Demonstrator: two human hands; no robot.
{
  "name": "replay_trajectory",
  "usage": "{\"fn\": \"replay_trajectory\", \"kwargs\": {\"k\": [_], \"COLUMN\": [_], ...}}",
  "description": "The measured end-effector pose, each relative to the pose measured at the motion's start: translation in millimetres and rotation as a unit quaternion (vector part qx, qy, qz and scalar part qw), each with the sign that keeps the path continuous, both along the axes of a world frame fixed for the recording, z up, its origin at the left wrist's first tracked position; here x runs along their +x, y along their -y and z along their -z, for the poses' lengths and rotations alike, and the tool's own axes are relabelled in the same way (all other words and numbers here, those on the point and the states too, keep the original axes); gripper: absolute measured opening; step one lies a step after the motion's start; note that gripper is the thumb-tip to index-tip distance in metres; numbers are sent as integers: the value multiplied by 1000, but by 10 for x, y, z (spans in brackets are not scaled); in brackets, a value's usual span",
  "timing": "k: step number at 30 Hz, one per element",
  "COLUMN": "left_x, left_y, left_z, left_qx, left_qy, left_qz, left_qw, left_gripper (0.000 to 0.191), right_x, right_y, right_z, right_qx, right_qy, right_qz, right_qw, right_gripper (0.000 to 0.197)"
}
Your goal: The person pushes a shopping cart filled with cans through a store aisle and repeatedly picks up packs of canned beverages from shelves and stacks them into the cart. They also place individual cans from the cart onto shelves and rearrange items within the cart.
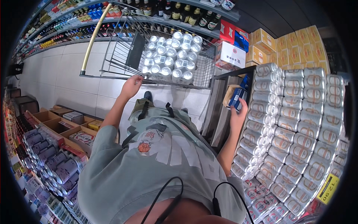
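Note:
My left hand (132,86) is at the near side rail of a metal shopping cart (114,77), its fingers bent; whether they grip the rail is not clear. In the cart stand shrink-wrapped packs of silver cans (170,57), lids up. To the right, my right hand (239,109) has its thumb and fingers on a small blue cardboard box (237,96) with an open, torn-looking brown side. That box sits by a dark display frame (223,75), beside a large stack of silver beer cans (291,112).
Shelves of bottles (190,16) run behind the cart. Yellow cartons (299,46) and a white carton (230,54) are piled at the back right. At left are divided cardboard boxes (58,123) and purple can packs (63,168). Pale floor tiles (75,81) lie under the cart.

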State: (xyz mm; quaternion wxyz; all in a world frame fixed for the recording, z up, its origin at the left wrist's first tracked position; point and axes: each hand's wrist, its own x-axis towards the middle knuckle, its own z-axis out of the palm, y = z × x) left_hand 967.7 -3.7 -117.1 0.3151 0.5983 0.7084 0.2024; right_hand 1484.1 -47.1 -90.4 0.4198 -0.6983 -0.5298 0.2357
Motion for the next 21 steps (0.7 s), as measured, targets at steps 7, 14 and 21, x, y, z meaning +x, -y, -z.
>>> {"fn": "replay_trajectory", "kwargs": {"k": [7, 14, 21], "left_x": [-890, -1435, -2112], "left_y": [446, 605, 843], "left_z": [116, 200, 257], "left_qx": [-21, -71, -58], "left_qy": [59, 134, 175], "left_qz": [-95, -98, -246], "left_qw": [993, 984, 951], "left_gripper": [21, 22, 21], "right_x": [-2378, -3813, -4258], "right_y": [-992, -1928, -2305], "right_z": [806, 1194, 1127], "right_qx": [-133, -185, -465], "right_qy": [-128, 67, 232], "right_qz": [-236, -90, -54], "right_qw": [954, 976, 853], "right_gripper": [79, 120, 136]}}
